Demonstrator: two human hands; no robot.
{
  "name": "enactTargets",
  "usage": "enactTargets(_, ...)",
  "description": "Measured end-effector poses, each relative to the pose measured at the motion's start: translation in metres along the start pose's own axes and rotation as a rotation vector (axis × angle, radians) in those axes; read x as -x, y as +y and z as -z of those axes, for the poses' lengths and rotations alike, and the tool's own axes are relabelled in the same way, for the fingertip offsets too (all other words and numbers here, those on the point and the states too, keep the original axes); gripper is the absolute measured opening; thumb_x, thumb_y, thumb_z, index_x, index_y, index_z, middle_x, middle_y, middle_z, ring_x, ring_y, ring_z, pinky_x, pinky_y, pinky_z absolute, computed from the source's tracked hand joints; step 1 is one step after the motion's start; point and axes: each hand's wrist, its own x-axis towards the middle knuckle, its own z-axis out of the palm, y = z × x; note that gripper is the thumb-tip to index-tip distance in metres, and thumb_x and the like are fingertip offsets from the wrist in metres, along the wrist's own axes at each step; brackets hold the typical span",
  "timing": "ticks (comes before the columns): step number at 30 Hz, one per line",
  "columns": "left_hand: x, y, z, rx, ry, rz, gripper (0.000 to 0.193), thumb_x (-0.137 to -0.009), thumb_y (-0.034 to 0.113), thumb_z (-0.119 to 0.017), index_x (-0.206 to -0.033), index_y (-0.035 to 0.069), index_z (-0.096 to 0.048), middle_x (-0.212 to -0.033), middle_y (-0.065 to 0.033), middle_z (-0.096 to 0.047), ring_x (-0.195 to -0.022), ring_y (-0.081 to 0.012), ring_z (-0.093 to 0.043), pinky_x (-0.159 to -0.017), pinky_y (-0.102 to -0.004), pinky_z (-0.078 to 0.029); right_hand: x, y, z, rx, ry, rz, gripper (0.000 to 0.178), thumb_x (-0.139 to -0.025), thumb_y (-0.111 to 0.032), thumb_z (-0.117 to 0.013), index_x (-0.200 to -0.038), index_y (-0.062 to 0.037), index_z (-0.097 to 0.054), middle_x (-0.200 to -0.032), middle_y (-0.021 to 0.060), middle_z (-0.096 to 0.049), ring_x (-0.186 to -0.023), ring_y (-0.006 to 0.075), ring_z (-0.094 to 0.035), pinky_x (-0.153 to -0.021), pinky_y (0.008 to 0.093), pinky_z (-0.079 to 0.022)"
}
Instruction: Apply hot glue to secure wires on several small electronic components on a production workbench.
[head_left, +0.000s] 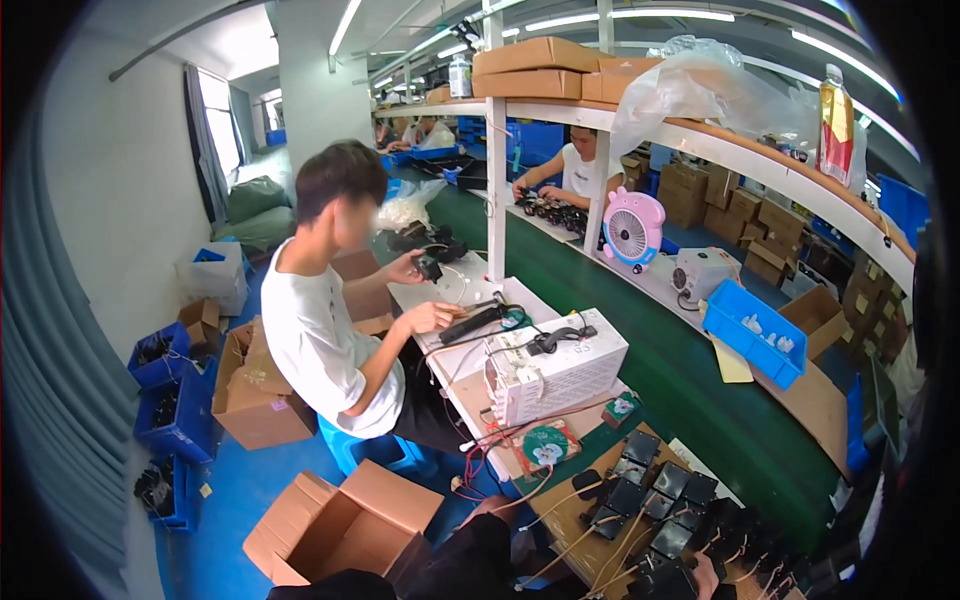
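At the lower edge, a small part of my right hand (706, 576) shows among black square parts (672, 540) with pale wires. Its fingers are mostly hidden, so whether it grips one of them is unclear. My left hand does not show. Black clothing covers my lap (455, 562), and some bare skin shows beside the table's edge. The black parts lie in rows on a brown board (570, 515). Just beyond them is a round green circuit board (545, 447) with wires running from it, and a smaller green board (621, 406) lies to its right.
A seated co-worker (330, 320) holds a black part (428, 266) beside a white perforated metal case (560, 365). An open cardboard box (350, 530) stands on the floor near me. Across the green strip are a pink fan (633, 230) and a blue bin (735, 335).
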Motion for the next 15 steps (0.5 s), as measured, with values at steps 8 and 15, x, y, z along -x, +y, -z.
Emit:
enactTargets(8, 0.236, 0.087, -0.087, 1.236, -1.274, -0.818, 0.037, -0.098, 0.014, -0.061, -0.133, 0.003, -0.054, -0.134, -0.0078, -0.058, -0.122, -0.0172, -0.052, -0.103, -0.0304, -0.041, 0.006, -0.031, -0.014, 0.407, -0.056, -0.276, 0.037, -0.085, -0.019, -0.068, -0.115, 0.0016, -0.057, -0.116, 0.0214, -0.062, -0.097, 0.0326, -0.064, -0.085, 0.0393, -0.053)
enactTargets(15, 0.174, 0.044, -0.075, 1.028, -1.206, -0.669, 0.044, -0.100, 0.028, -0.058, -0.135, 0.001, -0.052, -0.133, -0.0115, -0.058, -0.118, -0.0225, -0.056, -0.105, -0.0343, -0.045, 0.070, 0.062, 0.062, 0.299, -0.462, -0.645, 0.060, -0.079, -0.031, -0.071, -0.127, 0.0020, -0.055, -0.120, 0.0258, -0.060, -0.109, 0.0398, -0.059, -0.101, 0.0490, -0.045)
